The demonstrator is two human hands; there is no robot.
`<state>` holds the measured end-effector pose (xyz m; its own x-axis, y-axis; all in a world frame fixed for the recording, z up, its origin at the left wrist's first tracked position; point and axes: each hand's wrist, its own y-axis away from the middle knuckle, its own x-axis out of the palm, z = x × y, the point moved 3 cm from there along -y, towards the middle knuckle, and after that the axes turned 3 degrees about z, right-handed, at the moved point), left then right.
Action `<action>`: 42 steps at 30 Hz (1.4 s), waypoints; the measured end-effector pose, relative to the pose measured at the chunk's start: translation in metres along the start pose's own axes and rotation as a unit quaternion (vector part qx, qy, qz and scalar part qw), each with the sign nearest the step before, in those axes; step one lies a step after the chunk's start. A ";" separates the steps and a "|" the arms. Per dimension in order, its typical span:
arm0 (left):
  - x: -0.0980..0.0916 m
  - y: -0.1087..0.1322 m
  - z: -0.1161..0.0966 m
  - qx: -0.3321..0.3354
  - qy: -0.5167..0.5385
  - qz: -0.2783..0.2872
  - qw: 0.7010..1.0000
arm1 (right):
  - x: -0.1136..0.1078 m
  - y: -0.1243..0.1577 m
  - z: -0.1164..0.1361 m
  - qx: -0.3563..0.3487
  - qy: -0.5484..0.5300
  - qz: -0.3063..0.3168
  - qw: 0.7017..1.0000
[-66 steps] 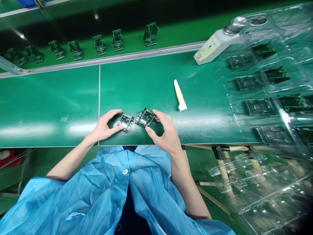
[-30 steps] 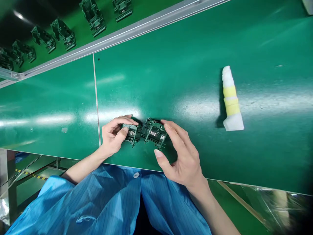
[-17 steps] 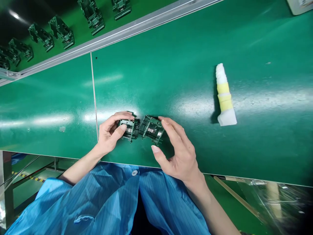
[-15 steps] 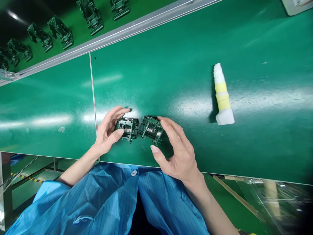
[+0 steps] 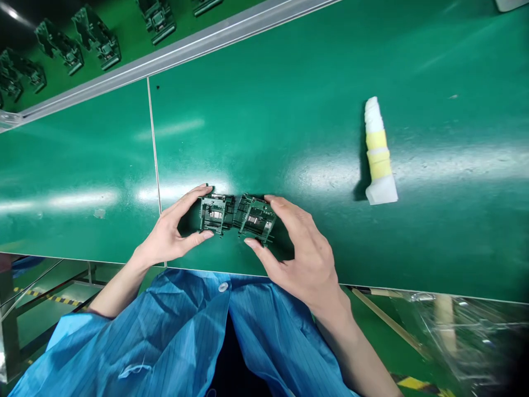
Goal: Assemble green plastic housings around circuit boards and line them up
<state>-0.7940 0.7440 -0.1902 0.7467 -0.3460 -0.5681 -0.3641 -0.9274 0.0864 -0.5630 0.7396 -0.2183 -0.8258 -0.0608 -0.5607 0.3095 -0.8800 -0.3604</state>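
Observation:
Two small dark circuit-board assemblies stand side by side on the green bench, close together and perhaps touching. Around the left circuit-board assembly (image 5: 216, 214) curves my left hand (image 5: 173, 229), fingertips at its far edge and thumb at its near edge. My right hand (image 5: 303, 251) spans the right circuit-board assembly (image 5: 255, 218) in the same way, with the index finger at its far corner and the thumb at its near side. This right assembly is turned at a slant to the other. Both show a small silvery part in the middle of the top.
The bench (image 5: 264, 127) has a thin seam (image 5: 152, 127) left of my hands. A white and yellow wrapped roll (image 5: 379, 154) lies to the right. Beyond a metal rail (image 5: 185, 47), several similar assemblies (image 5: 97, 38) sit on a green surface. A pale object's corner (image 5: 506, 4) shows top right.
My left thumb has moved from the top of the left assembly to its near edge. My right thumb has closed in on the right assembly. The view has shifted slightly.

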 end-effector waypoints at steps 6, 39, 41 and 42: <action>0.006 0.000 -0.012 0.019 -0.010 -0.018 1.000 | -0.006 -0.003 0.009 -0.001 -0.006 0.060 0.998; -0.006 0.007 -0.040 0.170 -0.011 -0.070 0.983 | -0.020 -0.002 0.033 0.041 -0.174 0.038 0.983; -0.011 0.004 -0.051 0.193 -0.070 -0.075 0.976 | -0.011 0.002 0.025 0.050 -0.239 0.023 0.969; -0.013 0.003 -0.055 0.199 -0.087 -0.075 0.973 | -0.008 0.003 0.022 0.050 -0.257 0.015 0.965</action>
<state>-0.7744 0.7376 -0.1371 0.7141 -0.1499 -0.6837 -0.4713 -0.8252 -0.3113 -0.5657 0.7266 -0.1982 -0.9502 -0.2893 -0.1158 0.3101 -0.9140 -0.2617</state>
